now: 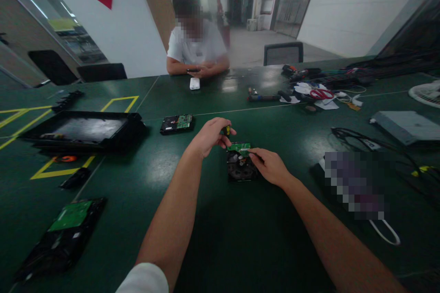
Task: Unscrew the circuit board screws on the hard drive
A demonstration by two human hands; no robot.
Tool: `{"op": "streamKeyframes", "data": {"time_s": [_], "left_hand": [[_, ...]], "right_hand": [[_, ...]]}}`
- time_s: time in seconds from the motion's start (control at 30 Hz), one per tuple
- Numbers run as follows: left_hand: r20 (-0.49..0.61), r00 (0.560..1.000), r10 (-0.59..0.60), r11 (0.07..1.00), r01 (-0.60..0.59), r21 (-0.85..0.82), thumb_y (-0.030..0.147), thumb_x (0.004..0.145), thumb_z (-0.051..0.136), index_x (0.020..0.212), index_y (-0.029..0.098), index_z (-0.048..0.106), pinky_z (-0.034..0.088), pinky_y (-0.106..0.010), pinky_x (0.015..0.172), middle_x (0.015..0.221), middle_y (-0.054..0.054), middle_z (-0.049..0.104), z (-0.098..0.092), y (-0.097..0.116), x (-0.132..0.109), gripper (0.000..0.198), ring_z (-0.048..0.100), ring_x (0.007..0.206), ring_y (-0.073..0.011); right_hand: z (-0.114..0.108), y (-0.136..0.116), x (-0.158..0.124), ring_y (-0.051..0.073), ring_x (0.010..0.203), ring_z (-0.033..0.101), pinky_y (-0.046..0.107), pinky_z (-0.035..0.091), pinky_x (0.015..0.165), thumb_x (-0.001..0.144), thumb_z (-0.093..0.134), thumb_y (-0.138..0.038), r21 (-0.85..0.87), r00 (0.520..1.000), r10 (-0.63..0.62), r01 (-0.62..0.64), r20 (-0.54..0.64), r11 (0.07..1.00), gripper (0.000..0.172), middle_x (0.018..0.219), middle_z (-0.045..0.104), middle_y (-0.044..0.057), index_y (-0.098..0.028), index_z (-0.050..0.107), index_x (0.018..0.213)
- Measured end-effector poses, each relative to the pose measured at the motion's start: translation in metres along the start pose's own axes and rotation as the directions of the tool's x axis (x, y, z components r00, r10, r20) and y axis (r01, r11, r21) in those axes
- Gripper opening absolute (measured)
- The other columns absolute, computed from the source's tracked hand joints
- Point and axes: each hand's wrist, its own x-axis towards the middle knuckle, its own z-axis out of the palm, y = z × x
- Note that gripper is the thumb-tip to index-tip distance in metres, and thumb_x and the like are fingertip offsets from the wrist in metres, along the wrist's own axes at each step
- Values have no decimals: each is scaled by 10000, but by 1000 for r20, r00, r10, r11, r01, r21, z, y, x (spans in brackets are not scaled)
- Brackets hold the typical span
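Observation:
A black hard drive (242, 170) lies on the dark green table in front of me, with a green circuit board (240, 147) at its far end. My right hand (270, 165) pinches the right edge of that board between thumb and fingertips. Above the board's left side, my left hand (215, 136) has its fingers curled around a small yellow and black object (227, 131), perhaps a screwdriver handle. Whether the board touches the drive is hard to tell.
Another drive (177, 124) lies beyond my left hand, and one more (63, 238) at the near left. Black trays (85, 129) stand left. Cables (321, 93), tools and a grey metal box (405, 127) are right. A person (197, 50) sits across the table.

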Motion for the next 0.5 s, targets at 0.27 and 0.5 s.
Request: {"op": "streamKeyframes", "data": {"time_s": [0.27,0.5], "left_hand": [[-26,998,58,995,-56,85,398,869,565,894,157,693,393,-221,459,966,-85,699,-7,-2,2,274,586,546,-87],[-9,999,32,998,-31,54,400,873,589,995,173,702,360,-228,407,1007,-94,710,-6,-1,0,281,582,492,-85]], "right_hand": [[0,1,0,237,1030,676,372,508,897,1055,414,-410,-9,1000,-2,2,-3,1000,361,1169,724,63,-265,664,1270],[1,2,-1,235,1031,677,373,512,892,1057,409,-408,-9,1000,-1,0,-7,1000,361,1176,723,60,-272,663,1275]]}}
